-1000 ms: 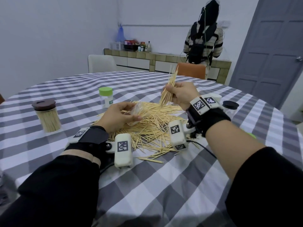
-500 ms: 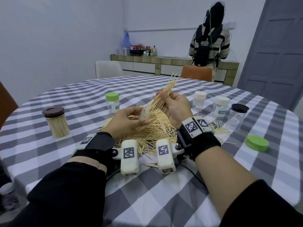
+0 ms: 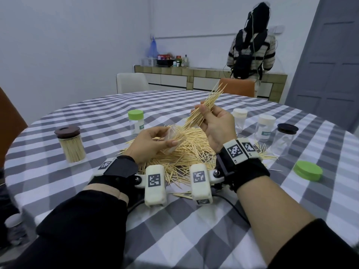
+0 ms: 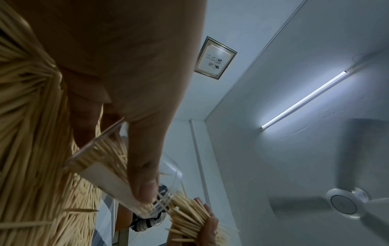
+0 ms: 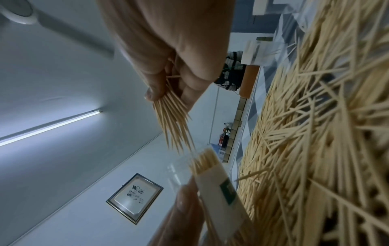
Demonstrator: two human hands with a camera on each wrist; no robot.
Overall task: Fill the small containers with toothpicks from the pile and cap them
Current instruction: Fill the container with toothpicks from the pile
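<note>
Grey-and-white checked cloth covers the round worktop (image 3: pixel 194 230), where a toothpick pile (image 3: pixel 186 152) lies between both wrists. Above it, the left hand (image 3: pixel 149 144) curls around a tilted clear container (image 3: pixel 175 137), partly filled. The right hand (image 3: pixel 215 125) pinches a toothpick bundle (image 3: pixel 202 109) whose lower ends reach the container's mouth. A green lid (image 3: pixel 308 170) lies apart, at right.

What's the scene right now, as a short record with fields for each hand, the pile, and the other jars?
left hand: holds a tilted clear container over the pile
right hand: pinches a toothpick bundle, lower ends entering the container mouth
pile: loose toothpicks on the checked tablecloth
full jar: brown lid, far left
loose green lid: lying at right
</note>
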